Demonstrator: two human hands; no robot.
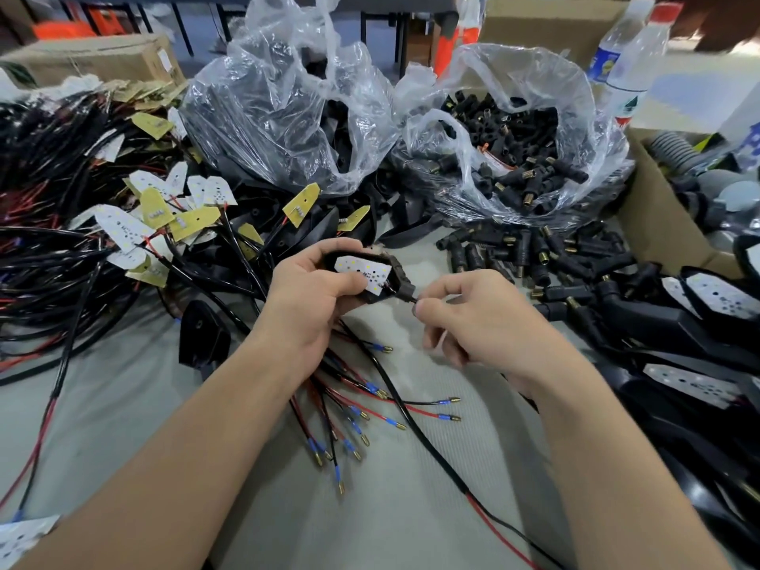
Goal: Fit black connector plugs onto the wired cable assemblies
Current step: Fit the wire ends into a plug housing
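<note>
The left hand (pixel 312 294) is curled round a black housing (pixel 395 264), with its thumb laid on the white LED board (pixel 362 273) seated inside. The right hand (pixel 477 322) is closed to a pinch, thumb and forefinger nipping the cable (pixel 411 421) just where it leaves the black connector plug (pixel 406 290); the other fingers are curled under and nothing else can be made out in them. The plug sits at the housing's narrow end, between the two hands, and the cable runs from it down across the tabletop (pixel 279 508).

The step in hand is judged to be the seating of the plug on this one assembly. A firm pull or push along the cable is probably called for next, with the housing held steady, until the plug is snug (whether it is already fully home cannot be told).

Under the hands, loose red and black wires (pixel 370 388) with blue sleeves and brass tips are fanned out. Spare plugs (pixel 547 257) are strewn just beyond the right hand, below a clear bag (pixel 464 150) of more. A heap of wired boards (pixel 164 207) is piled at the left.

A blue label is seen on the bottle (pixel 629 67), and a sticker on the cardboard box (pixel 94 59); neither can be read, nor can the small print on the board.
</note>
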